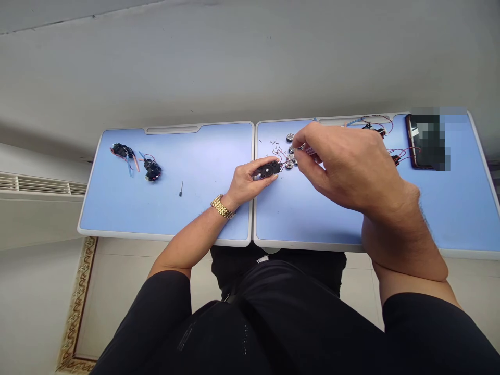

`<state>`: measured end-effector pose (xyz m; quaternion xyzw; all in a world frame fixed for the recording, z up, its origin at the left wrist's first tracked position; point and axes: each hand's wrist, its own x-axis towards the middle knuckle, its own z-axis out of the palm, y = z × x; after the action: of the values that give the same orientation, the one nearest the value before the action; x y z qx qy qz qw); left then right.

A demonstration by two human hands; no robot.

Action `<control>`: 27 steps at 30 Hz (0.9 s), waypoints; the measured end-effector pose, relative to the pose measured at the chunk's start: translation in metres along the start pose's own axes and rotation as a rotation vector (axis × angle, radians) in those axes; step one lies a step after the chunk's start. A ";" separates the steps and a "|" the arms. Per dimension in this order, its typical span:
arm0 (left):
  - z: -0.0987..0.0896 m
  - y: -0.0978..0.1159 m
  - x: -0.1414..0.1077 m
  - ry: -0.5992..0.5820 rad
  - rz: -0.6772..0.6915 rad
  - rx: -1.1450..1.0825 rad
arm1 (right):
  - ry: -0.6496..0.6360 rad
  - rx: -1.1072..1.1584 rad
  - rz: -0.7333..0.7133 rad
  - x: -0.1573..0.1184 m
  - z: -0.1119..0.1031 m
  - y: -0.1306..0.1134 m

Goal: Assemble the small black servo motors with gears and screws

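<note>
My left hand (249, 181) is closed around a small black plastic housing (269, 169) with a round part on its top face and thin wires at its far side. Above the table to the right, my right hand (344, 159) pinches a thin screwdriver (310, 150); its narrow shaft points left at the housing's right end. Whether the tip sits in a screw is too small to tell. Several round metallic parts (290, 138) lie just beyond, partly hidden by my right fingers. Tiny screws (275, 143) are scattered behind the housing.
Two black wired assemblies (152, 170) and a small dark-ended metal pin or bit (181, 188) lie on the left blue table (211, 156). More wired black parts (375, 130) sit behind my right hand, beside a phone (425, 140). A seam divides the two tabletops.
</note>
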<state>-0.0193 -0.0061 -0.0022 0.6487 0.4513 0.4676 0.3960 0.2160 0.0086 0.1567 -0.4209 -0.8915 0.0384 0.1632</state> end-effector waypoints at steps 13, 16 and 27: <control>0.000 0.003 0.000 0.008 -0.014 -0.006 | 0.007 -0.049 -0.014 0.001 0.008 0.001; 0.000 0.003 0.000 0.005 -0.004 -0.017 | 0.025 -0.062 -0.025 0.002 0.011 0.001; -0.001 0.002 0.001 -0.006 0.022 -0.071 | 0.027 -0.010 -0.003 0.001 0.012 0.001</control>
<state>-0.0195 -0.0057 0.0000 0.6407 0.4262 0.4854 0.4150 0.2122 0.0108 0.1457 -0.4208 -0.8900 0.0277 0.1733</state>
